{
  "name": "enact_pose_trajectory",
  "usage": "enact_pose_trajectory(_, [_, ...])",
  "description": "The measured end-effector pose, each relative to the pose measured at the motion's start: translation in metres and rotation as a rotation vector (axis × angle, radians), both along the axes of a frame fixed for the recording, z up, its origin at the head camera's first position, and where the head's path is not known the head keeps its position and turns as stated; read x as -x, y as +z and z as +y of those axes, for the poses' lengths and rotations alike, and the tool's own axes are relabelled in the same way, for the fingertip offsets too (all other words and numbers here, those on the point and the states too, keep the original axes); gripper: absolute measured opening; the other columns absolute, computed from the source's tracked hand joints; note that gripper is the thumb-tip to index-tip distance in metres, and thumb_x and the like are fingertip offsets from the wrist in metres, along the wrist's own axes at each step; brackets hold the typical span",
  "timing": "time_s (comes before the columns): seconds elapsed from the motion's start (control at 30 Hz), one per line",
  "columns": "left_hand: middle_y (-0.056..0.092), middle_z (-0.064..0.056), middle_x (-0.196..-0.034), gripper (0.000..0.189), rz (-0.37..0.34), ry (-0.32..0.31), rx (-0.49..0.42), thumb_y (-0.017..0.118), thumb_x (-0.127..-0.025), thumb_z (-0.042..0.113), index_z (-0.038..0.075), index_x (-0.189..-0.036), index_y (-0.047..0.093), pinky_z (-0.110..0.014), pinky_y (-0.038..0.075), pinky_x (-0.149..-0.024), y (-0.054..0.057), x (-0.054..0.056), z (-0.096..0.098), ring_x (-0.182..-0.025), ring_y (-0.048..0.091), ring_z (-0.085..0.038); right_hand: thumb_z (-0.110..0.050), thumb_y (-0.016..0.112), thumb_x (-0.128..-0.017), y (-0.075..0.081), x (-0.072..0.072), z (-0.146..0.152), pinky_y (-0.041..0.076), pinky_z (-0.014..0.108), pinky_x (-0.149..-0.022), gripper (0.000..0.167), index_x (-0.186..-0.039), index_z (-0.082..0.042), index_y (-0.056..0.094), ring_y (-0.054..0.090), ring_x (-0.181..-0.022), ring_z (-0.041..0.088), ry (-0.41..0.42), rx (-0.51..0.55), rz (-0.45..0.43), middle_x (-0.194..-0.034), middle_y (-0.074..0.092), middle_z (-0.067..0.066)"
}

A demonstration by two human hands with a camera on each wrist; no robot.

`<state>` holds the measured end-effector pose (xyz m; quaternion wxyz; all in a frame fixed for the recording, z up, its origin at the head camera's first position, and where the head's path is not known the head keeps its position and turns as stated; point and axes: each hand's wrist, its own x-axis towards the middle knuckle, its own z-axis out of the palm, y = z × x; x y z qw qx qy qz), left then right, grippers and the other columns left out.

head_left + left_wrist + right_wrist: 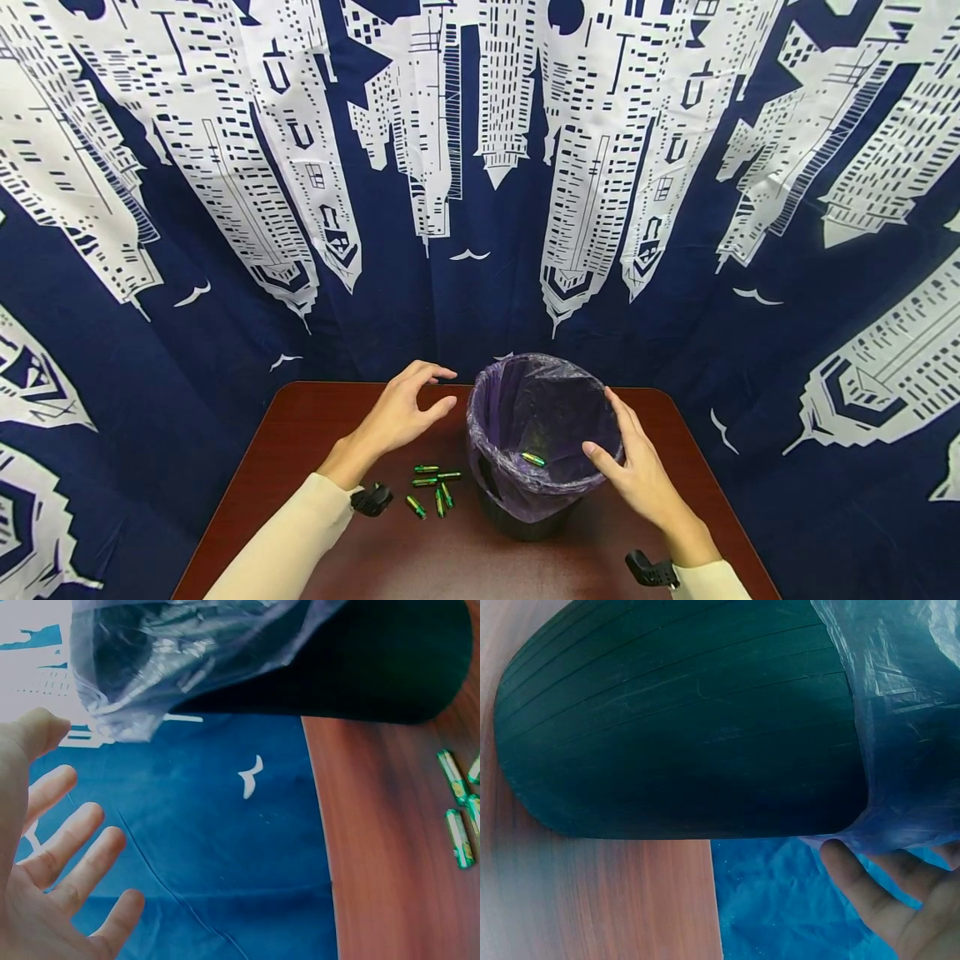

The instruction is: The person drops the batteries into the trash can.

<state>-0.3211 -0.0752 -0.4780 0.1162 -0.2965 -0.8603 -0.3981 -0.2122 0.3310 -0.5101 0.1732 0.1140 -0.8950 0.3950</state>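
A dark trash can (667, 750) stands upright on the table, lined with a translucent purple bag (498, 467) folded over its rim. One green-and-gold battery (533, 459) shows within the can's mouth, close to the front rim. My left hand (401, 412) is held left of the can, apart from it, with spread fingers and nothing in them; the left wrist view shows the empty palm. At the can's right side my right hand (645, 475) touches the bagged rim with extended fingers, its thumb over the opening. Several more batteries (439, 502) lie on the table left of the can.
The reddish-brown table (405, 567) has rounded far corners. Behind it hangs a navy curtain (420, 317) printed with upside-down white city buildings. A dark strapped device (371, 500) sits on the left wrist, and another dark device (651, 571) on the right.
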Motion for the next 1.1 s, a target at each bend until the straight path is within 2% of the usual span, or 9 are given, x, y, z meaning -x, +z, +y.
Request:
enact_pose_trajectory(0.2, [0.075, -0.008, -0.145, 0.041, -0.021, 0.033, 0.001, 0.087, -0.106, 0.027, 0.019, -0.145, 0.078, -0.059, 0.061, -0.118, -0.015, -0.001, -0.011, -0.137, 0.073, -0.038, -0.032, 0.078, -0.104, -0.001, 0.0, 0.0, 0.033, 0.094, -0.125, 0.097, -0.184, -0.009, 0.028, 0.039, -0.168, 0.061, 0.005, 0.008, -0.003, -0.186, 0.035, 0.028])
enact_pose_trajectory(0.47, [0.076, -0.009, -0.143, 0.041, -0.047, 0.086, 0.027, 0.087, -0.105, 0.026, 0.016, -0.144, 0.078, -0.06, 0.06, -0.119, -0.035, -0.003, -0.028, -0.136, 0.074, -0.035, -0.03, 0.078, -0.105, -0.001, 0.001, -0.001, 0.032, 0.095, -0.125, 0.097, -0.185, -0.009, 0.027, 0.037, -0.169, 0.061, 0.011, 0.012, -0.009, -0.187, 0.033, 0.028])
enact_pose_trajectory(0.53, [0.076, -0.01, -0.144, 0.042, -0.053, 0.09, 0.024, 0.087, -0.105, 0.025, 0.014, -0.145, 0.078, -0.062, 0.06, -0.118, -0.04, -0.004, -0.032, -0.137, 0.074, -0.037, -0.03, 0.079, -0.105, -0.001, 0.001, -0.001, 0.032, 0.095, -0.125, 0.098, -0.185, -0.009, 0.027, 0.037, -0.169, 0.061, 0.012, 0.015, -0.009, -0.187, 0.033, 0.027])
enact_pose_trajectory(0.83, [0.078, -0.007, -0.141, 0.04, -0.071, 0.128, 0.014, 0.089, -0.104, 0.023, 0.016, -0.143, 0.079, -0.062, 0.061, -0.115, -0.074, -0.009, -0.046, -0.136, 0.075, -0.036, -0.028, 0.08, -0.104, -0.001, 0.003, -0.001, 0.033, 0.094, -0.125, 0.098, -0.186, -0.013, 0.027, 0.038, -0.169, 0.06, 0.014, 0.017, 0.001, -0.187, 0.034, 0.027])
enact_pose_trajectory(1.1, [0.077, -0.008, -0.142, 0.041, -0.127, 0.169, 0.022, 0.091, -0.104, 0.023, 0.016, -0.143, 0.079, -0.062, 0.061, -0.115, -0.099, -0.017, -0.057, -0.137, 0.075, -0.041, -0.027, 0.079, -0.105, -0.002, 0.001, -0.001, 0.031, 0.095, -0.125, 0.097, -0.185, -0.009, 0.027, 0.037, -0.169, 0.06, 0.012, 0.027, -0.006, -0.188, 0.032, 0.026])
